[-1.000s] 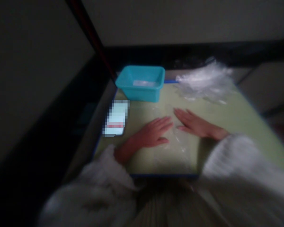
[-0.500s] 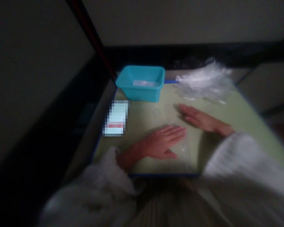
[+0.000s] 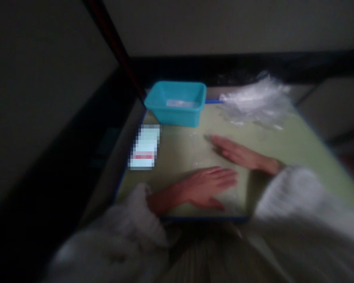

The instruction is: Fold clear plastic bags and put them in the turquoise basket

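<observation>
A clear plastic sheet or bag (image 3: pixel 197 151) lies flat on the pale yellow-green tabletop (image 3: pixel 171 157); its outline is faint, and I cannot tell which. My left hand (image 3: pixel 209 186) rests palm down over its near part, fingers stretched to the right and the thumb apart. Farther back and to the right, my right hand (image 3: pixel 238 152) is held flat with its fingers straight, pointing left, at the sheet's right side. Neither hand grips anything. The left palm hides part of the plastic.
A turquoise basin (image 3: pixel 177 116) with something whitish inside stands at the back left. Crumpled clear plastic bags (image 3: pixel 255 102) are heaped at the back right. A pixelated bright rectangle (image 3: pixel 146 147) lies by the left edge. A blue edge strip (image 3: pixel 206 218) borders the table's near side.
My left hand has slid toward me and slightly right over the plastic. My right hand has moved left and a little nearer. Both remain flat.
</observation>
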Tool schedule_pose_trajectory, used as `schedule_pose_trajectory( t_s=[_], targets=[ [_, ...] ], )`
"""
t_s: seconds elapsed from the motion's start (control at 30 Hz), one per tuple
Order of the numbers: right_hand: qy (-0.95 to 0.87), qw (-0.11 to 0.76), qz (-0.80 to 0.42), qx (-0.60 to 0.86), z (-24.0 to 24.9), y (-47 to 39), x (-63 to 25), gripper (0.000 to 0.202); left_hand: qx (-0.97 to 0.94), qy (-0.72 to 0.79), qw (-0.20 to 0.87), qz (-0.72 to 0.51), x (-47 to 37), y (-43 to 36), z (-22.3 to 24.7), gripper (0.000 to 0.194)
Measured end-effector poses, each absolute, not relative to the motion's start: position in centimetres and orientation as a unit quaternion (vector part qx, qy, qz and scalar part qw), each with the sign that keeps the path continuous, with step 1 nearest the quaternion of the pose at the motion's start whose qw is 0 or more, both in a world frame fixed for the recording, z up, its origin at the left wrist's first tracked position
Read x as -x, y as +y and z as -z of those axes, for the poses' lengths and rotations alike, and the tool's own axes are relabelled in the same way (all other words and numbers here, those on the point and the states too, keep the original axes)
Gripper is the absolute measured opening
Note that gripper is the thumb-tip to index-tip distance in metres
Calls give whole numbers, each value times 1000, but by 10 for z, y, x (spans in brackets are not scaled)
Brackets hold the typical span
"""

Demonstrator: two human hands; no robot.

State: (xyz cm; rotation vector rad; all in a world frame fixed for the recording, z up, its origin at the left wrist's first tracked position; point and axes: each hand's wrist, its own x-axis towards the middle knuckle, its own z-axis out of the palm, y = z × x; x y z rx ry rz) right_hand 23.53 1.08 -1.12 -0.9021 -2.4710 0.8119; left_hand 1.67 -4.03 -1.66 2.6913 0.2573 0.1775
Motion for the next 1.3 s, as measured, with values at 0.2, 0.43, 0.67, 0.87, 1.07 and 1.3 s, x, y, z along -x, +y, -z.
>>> schedule_pose_trajectory(
  t_s=[0.2, 0.43, 0.67, 0.87, 1.07, 1.3],
  targets=[
    [-755, 259, -549, 250, 3, -3, -207, 49, -969, 90, 219, -65, -18, -40, 17, 71],
    [-730, 244, -589, 246, 13, 3, -204, 45, -972, 82, 210, -64, -17, -39, 17, 72],
    [-689, 243, -642, 234, 19, 1, -202, 47, -969, 80, 223, -65, -18, -40, 20, 70],
    [-601, 299, -702, 237, 14, 3, -205, 52, -916, 86, 375, -114, -6, -27, 3, 63],
    [-545, 402, -695, 242, 8, 10, -218, 45, -720, 169, 645, -191, 4, 18, 14, 62],
    [-713, 362, -541, 262, -18, -16, -218, 34, -505, 209, 811, -209, 10, 31, 21, 91]
  ],
)
